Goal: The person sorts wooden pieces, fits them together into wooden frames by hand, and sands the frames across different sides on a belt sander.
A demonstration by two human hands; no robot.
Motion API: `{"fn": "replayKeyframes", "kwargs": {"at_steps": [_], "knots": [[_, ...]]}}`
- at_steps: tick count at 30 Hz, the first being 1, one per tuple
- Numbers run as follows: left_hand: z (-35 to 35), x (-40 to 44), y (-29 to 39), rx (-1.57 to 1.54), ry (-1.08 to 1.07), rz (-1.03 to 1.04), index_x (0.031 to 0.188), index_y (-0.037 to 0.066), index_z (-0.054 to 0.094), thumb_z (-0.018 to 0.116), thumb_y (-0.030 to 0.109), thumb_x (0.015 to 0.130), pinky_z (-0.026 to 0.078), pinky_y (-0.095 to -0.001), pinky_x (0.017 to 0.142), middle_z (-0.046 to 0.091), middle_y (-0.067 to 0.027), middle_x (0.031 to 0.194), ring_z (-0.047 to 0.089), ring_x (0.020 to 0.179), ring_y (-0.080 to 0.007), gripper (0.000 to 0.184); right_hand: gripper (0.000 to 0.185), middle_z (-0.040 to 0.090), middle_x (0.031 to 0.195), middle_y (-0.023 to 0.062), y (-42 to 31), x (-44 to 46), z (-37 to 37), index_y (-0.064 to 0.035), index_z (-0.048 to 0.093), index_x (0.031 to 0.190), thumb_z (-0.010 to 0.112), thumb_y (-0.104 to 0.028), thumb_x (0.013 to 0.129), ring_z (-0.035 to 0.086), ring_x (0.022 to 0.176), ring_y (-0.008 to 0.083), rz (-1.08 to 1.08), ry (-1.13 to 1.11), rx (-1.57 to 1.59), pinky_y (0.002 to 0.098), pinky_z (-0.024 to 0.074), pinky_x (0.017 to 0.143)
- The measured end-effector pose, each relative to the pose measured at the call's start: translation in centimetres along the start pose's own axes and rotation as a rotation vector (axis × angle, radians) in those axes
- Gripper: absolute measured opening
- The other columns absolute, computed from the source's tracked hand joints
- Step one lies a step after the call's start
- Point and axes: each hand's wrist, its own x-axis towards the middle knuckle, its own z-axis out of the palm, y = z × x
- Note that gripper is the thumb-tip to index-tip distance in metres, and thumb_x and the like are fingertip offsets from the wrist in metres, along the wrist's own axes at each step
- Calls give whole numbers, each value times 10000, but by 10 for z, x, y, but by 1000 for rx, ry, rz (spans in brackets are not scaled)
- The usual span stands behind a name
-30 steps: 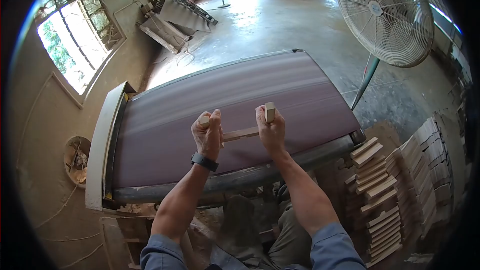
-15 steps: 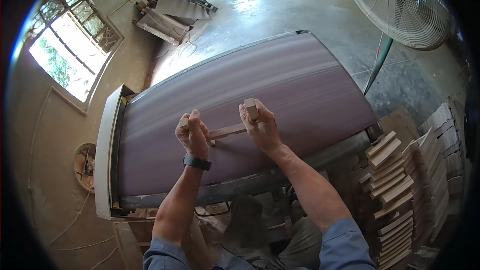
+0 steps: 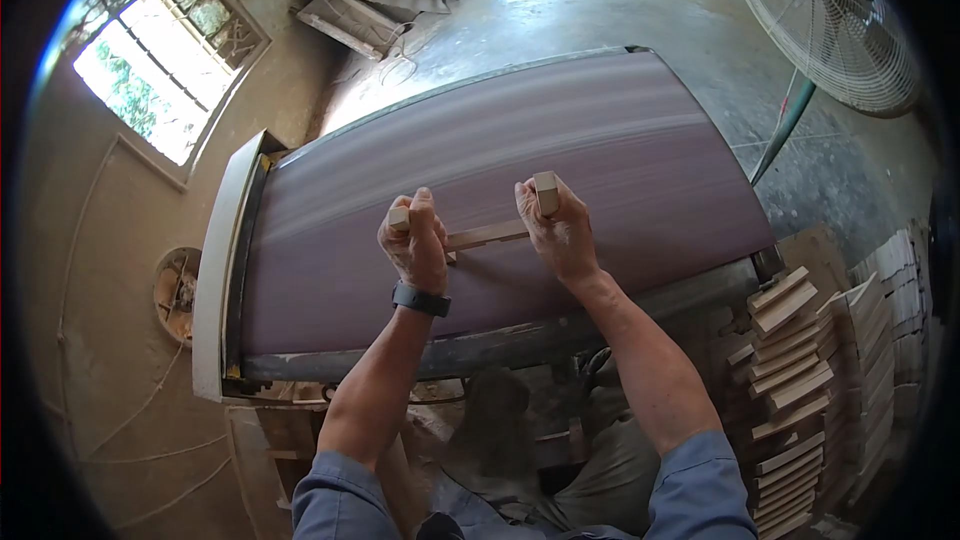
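My left hand (image 3: 415,245), with a dark band on its wrist, is closed around one upright end of a wooden frame piece (image 3: 487,235). Around the other upright end of that piece my right hand (image 3: 562,235) is closed as well. Square pale wood ends poke out above both fists, and a thin crossbar runs between them. Beneath lies the wide purple-brown abrasive belt (image 3: 640,200) of a belt sander, streaked with pale dust. The piece's underside is mostly hidden, so I cannot tell how much of it touches the belt.
Stacked wooden strips (image 3: 790,370) stand to the right of the sander. A large floor fan (image 3: 830,30) is at the upper right. A pale end housing (image 3: 228,270) borders the belt on the left, near a wall with a barred window (image 3: 150,70).
The camera view has shifted, so the sander appears higher and further right. Both hands keep their grip on the wooden frame piece, at nearly the same place over the belt.
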Motion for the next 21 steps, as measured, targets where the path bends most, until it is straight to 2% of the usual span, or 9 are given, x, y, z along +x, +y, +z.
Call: {"fn": "replayKeyframes", "kwargs": {"at_steps": [6,8,9,11,12,14,15,17,21], "knots": [[-32,-2,11,30,16,-30,649,138,464,602,186,903,345,-220,370,409,46,477,382,380,-44,293,208,575,658,93,-25,-11,9,-14,501,813,636,-136,912,551,580,163,-15,-135,-8,325,484,567],[-44,-4,21,31,11,-55,656,139,468,604,190,902,348,-221,371,408,48,479,387,382,-45,286,220,627,911,150,-34,-17,6,-42,545,1038,649,-188,910,637,801,227,95,-318,16,366,524,700],[-49,-3,27,48,-8,-92,664,139,472,606,195,902,351,-222,372,407,49,480,392,384,-45,278,220,627,911,150,-40,-21,3,-42,545,1038,649,-188,910,637,801,227,77,-325,6,366,524,700],[-59,5,42,55,2,-148,678,139,475,612,205,903,358,-223,375,416,49,491,402,393,-47,272,469,521,1250,203,-54,-30,-2,-112,431,1327,634,-198,914,566,1127,295,-73,-351,24,438,481,920],[-66,8,52,80,5,-215,691,139,478,618,216,903,365,-225,377,424,48,502,412,402,-48,265,469,521,1250,203,-61,-32,-6,-112,431,1327,634,-198,914,566,1127,295,-83,-358,19,438,481,920],[-79,16,68,129,-64,-316,703,137,480,624,227,904,374,-227,379,431,48,517,427,416,-51,263,626,369,1429,172,-72,-34,-19,-175,301,1441,613,-122,901,412,1306,290,-370,-341,-241,468,350,1086],[-86,20,77,188,-141,-418,714,136,481,629,238,904,382,-230,382,438,48,532,442,429,-54,262,626,369,1429,172,-71,-34,-23,-175,301,1441,613,-122,901,412,1306,290,-377,-344,-240,468,350,1086],[-95,22,96,300,-229,-447,731,134,487,645,285,905,401,-235,388,440,50,551,459,448,-56,280,638,360,1451,119,-69,-35,-25,-161,327,1437,606,-71,870,371,1334,263,-764,-374,-675,456,303,1127],[-101,20,130,311,-361,-706,764,139,491,655,322,909,427,-241,400,439,56,567,457,455,-49,285,635,383,1414,82,-91,-57,-6,-126,378,1398,636,-50,822,342,1352,245,-876,-442,-863,440,288,1145]]}}
